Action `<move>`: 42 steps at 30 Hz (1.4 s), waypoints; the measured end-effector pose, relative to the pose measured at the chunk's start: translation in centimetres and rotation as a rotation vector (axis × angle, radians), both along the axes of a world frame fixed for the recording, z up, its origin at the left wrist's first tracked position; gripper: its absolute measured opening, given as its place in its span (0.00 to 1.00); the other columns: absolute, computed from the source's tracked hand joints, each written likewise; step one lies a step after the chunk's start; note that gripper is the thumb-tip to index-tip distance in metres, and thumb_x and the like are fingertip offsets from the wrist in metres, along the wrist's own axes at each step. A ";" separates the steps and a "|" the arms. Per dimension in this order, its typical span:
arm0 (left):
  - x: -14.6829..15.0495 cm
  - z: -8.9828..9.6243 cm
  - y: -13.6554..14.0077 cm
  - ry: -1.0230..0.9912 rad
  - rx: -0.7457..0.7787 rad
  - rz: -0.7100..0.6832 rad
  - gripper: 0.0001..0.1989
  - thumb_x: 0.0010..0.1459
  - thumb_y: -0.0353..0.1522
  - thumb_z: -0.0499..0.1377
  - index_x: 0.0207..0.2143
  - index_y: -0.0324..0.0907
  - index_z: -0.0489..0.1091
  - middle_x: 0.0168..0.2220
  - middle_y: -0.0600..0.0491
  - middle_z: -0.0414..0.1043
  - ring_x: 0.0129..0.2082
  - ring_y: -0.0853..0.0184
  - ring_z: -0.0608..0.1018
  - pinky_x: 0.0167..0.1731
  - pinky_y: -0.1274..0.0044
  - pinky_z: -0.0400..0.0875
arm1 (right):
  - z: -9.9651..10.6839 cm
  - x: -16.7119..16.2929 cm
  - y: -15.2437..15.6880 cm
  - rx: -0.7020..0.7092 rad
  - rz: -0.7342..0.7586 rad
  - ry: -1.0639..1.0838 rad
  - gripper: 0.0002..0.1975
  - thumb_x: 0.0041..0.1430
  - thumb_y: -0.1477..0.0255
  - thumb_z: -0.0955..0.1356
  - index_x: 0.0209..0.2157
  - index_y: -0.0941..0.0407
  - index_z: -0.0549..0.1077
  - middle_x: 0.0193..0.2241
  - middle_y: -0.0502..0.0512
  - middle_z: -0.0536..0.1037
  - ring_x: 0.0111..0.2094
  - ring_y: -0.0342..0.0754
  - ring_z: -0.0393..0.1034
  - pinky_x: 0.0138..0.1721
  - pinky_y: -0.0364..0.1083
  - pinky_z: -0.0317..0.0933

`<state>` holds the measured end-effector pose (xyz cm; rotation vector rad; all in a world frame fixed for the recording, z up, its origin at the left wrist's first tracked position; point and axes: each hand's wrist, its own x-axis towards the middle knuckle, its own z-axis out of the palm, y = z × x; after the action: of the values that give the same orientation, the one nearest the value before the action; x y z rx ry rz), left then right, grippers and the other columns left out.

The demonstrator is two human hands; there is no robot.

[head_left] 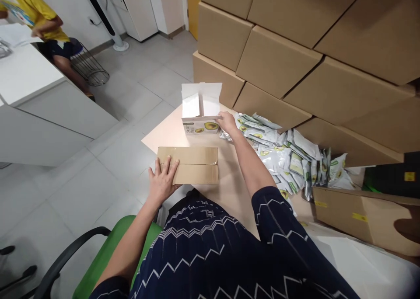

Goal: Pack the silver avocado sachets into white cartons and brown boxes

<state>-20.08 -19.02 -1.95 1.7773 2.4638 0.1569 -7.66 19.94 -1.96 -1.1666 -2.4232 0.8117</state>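
Observation:
A closed brown cardboard box [193,164] lies at the near edge of the table, its long seam taped along the top. My left hand [163,179] rests on its left end with fingers spread. Behind it stands a printed carton [201,126] with avocado pictures on its front and its white lid flaps raised. The fingers of my right hand [226,120] are closed on the carton's front right corner. Just right of that hand, many silver packets with avocado prints [269,137] lie heaped; what is inside the carton is hidden.
Stacked brown cartons [262,63] form a wall behind the table [164,130]. An open cardboard box [337,203] sits at the right. A green chair [114,251] is at my left. A person in a yellow shirt [33,6] sits at a white desk [33,80].

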 end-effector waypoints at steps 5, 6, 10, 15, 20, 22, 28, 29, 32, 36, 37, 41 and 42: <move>-0.6 -0.1 0.8 -0.035 0.014 0.001 0.48 0.51 0.46 0.67 0.71 0.51 0.50 0.72 0.42 0.45 0.70 0.29 0.42 0.55 0.41 0.58 | 2.5 1.8 -1.4 0.055 -0.131 0.235 0.11 0.62 0.65 0.64 0.33 0.55 0.74 0.31 0.53 0.76 0.39 0.51 0.70 0.47 0.49 0.65; -1.0 -0.1 1.3 -0.039 0.023 0.001 0.47 0.52 0.47 0.66 0.70 0.51 0.50 0.72 0.42 0.46 0.70 0.30 0.42 0.54 0.42 0.61 | 3.2 2.9 -1.8 0.051 -0.192 0.310 0.12 0.63 0.63 0.63 0.34 0.55 0.74 0.31 0.52 0.76 0.38 0.50 0.71 0.46 0.49 0.66; -3.6 0.0 4.0 -0.048 0.039 -0.036 0.47 0.53 0.53 0.63 0.70 0.50 0.50 0.72 0.41 0.47 0.70 0.30 0.41 0.50 0.44 0.67 | 6.8 9.5 -4.0 0.043 -0.401 0.591 0.13 0.59 0.60 0.67 0.35 0.55 0.74 0.31 0.51 0.76 0.36 0.49 0.73 0.40 0.51 0.72; -8.3 0.6 9.0 -0.008 -0.057 -0.116 0.52 0.50 0.54 0.64 0.71 0.52 0.46 0.73 0.42 0.43 0.70 0.31 0.39 0.50 0.43 0.66 | 10.9 19.2 -8.7 0.218 -0.680 0.919 0.11 0.53 0.62 0.72 0.33 0.54 0.72 0.34 0.52 0.77 0.36 0.47 0.75 0.38 0.52 0.76; -12.6 1.5 16.0 0.064 -0.174 -0.202 0.55 0.50 0.57 0.63 0.72 0.51 0.39 0.74 0.43 0.37 0.71 0.33 0.38 0.54 0.46 0.65 | 11.6 25.7 -14.4 0.291 -0.913 1.103 0.15 0.46 0.65 0.76 0.31 0.56 0.70 0.27 0.46 0.76 0.28 0.43 0.74 0.32 0.49 0.77; -14.1 1.8 19.3 0.073 -0.180 -0.254 0.56 0.50 0.58 0.62 0.72 0.52 0.38 0.74 0.43 0.36 0.71 0.33 0.38 0.55 0.45 0.63 | 10.7 27.0 -16.8 0.280 -1.010 1.112 0.17 0.43 0.64 0.77 0.29 0.56 0.69 0.25 0.46 0.75 0.27 0.43 0.74 0.32 0.48 0.77; -16.1 2.2 29.1 0.079 -0.170 -0.328 0.54 0.52 0.58 0.60 0.72 0.52 0.37 0.74 0.43 0.35 0.70 0.34 0.39 0.58 0.44 0.58 | 6.9 27.8 -23.5 0.199 -1.195 1.007 0.16 0.45 0.63 0.78 0.28 0.57 0.72 0.28 0.48 0.78 0.33 0.47 0.77 0.41 0.55 0.77; -16.0 2.2 30.4 0.074 -0.167 -0.327 0.55 0.51 0.59 0.60 0.72 0.51 0.38 0.74 0.42 0.35 0.70 0.33 0.40 0.58 0.44 0.57 | 6.4 27.7 -24.5 0.175 -1.191 0.978 0.15 0.47 0.64 0.78 0.29 0.57 0.73 0.30 0.49 0.79 0.34 0.47 0.78 0.41 0.55 0.77; -15.6 2.3 33.5 0.052 -0.137 -0.326 0.55 0.51 0.60 0.60 0.72 0.48 0.41 0.73 0.39 0.37 0.69 0.32 0.40 0.58 0.42 0.55 | 5.3 27.0 -26.8 0.093 -1.154 0.897 0.12 0.52 0.64 0.76 0.31 0.58 0.76 0.38 0.54 0.82 0.37 0.48 0.79 0.42 0.54 0.77; -15.1 2.1 35.7 0.019 -0.050 -0.336 0.53 0.52 0.60 0.59 0.71 0.46 0.43 0.73 0.40 0.39 0.68 0.30 0.41 0.56 0.38 0.50 | 4.2 25.7 -28.4 0.003 -1.062 0.794 0.09 0.55 0.65 0.74 0.35 0.56 0.78 0.46 0.56 0.82 0.45 0.51 0.78 0.49 0.56 0.74; -15.1 2.1 36.0 0.011 -0.041 -0.333 0.54 0.51 0.60 0.60 0.71 0.46 0.44 0.73 0.40 0.39 0.67 0.29 0.41 0.56 0.36 0.49 | 3.9 25.3 -28.5 -0.015 -1.035 0.771 0.09 0.56 0.65 0.73 0.35 0.55 0.78 0.48 0.56 0.81 0.46 0.51 0.78 0.49 0.56 0.74; -14.1 1.8 35.6 -0.017 0.000 -0.293 0.56 0.49 0.54 0.67 0.70 0.41 0.45 0.72 0.35 0.40 0.67 0.29 0.41 0.55 0.32 0.38 | 3.4 23.8 -27.8 -0.039 -0.891 0.712 0.07 0.59 0.66 0.71 0.37 0.53 0.79 0.50 0.56 0.80 0.49 0.52 0.77 0.49 0.55 0.73; -13.5 1.7 35.1 -0.023 0.036 -0.292 0.55 0.50 0.52 0.68 0.70 0.40 0.45 0.72 0.34 0.39 0.68 0.29 0.40 0.56 0.32 0.35 | 3.4 23.5 -27.4 -0.029 -0.846 0.692 0.06 0.60 0.67 0.71 0.37 0.53 0.79 0.50 0.56 0.80 0.51 0.52 0.76 0.50 0.54 0.72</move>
<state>-33.62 16.09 -0.24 2.1096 2.1668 0.1965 15.85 -7.43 1.40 -1.4335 -1.2024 0.7715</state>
